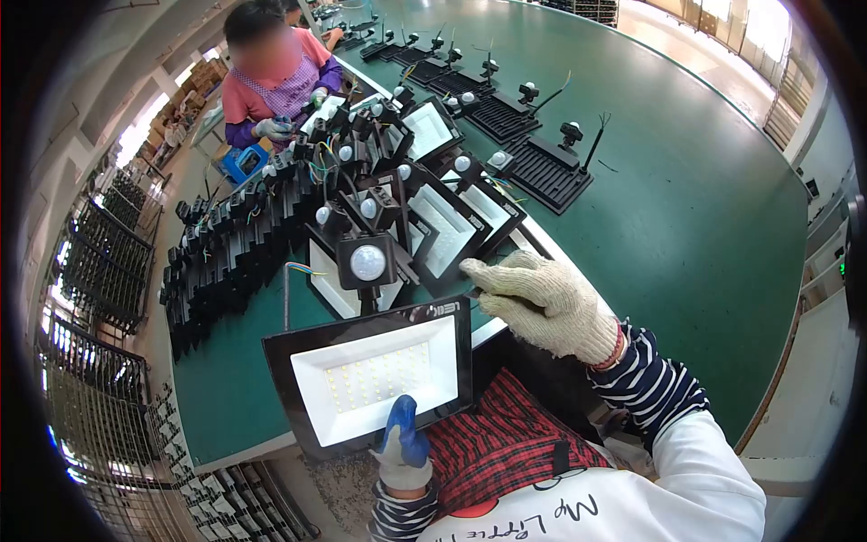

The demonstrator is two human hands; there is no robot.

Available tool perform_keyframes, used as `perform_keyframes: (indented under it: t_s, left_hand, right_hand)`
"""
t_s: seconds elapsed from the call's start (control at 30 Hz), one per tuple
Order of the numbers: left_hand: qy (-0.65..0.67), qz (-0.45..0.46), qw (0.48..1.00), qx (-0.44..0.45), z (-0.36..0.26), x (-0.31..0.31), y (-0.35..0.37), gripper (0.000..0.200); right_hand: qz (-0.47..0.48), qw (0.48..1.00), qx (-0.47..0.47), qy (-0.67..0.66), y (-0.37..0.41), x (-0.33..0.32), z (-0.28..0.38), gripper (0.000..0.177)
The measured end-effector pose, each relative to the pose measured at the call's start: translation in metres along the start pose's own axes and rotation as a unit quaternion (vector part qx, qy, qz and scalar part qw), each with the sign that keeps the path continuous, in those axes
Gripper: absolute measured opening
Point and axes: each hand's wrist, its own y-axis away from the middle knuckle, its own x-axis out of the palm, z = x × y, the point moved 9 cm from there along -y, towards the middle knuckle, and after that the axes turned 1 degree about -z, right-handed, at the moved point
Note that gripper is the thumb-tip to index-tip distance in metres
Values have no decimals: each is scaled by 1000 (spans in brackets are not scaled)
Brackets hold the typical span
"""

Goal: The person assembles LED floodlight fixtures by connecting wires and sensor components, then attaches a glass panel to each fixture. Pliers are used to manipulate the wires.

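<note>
An LED floodlight (379, 375) with a black frame, a white reflector and rows of small LEDs is held upright, slightly tilted, in front of me. A round white motion sensor (367, 263) sticks up above its top edge. My left hand (405, 447), in a blue-coated glove, grips the lower edge with the thumb on the front; its other fingers are hidden behind. Beside the top right corner is my right hand (546, 307) in a cream knit glove, fingers curled toward the thumb. Whatever lies between those fingertips is too small to make out.
Many floodlights (442, 226) lie piled on the green table (686, 190), with a dense row of black units (235, 244) at left. More floodlights (546, 172) line the far side. A gloved co-worker (275, 81) works across the pile near a blue container (244, 163). Racks (99, 253) stand left.
</note>
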Motion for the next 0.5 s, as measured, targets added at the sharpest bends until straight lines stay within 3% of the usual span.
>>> perform_keyframes:
  t_s: [0.1,0.17,0.23,0.33,0.5]
  left_hand:
    - [17,-10,999,-30,-12,17,-6,35]
    - [96,0,988,-117,-27,37,-7,42]
    - [152,19,976,-156,-18,41,1,47]
    - [171,43,964,-201,-6,50,5,54]
    - [49,161,974,-154,22,56,15,61]
  right_hand:
    - [21,999,-18,36,1,5,5,40]
    - [8,998,-29,52,0,9,11,33]
    - [2,994,26,108,1,13,20,27]
    - [-35,987,106,116,7,17,26,34]
    - [-147,980,123,44,15,18,20,33]
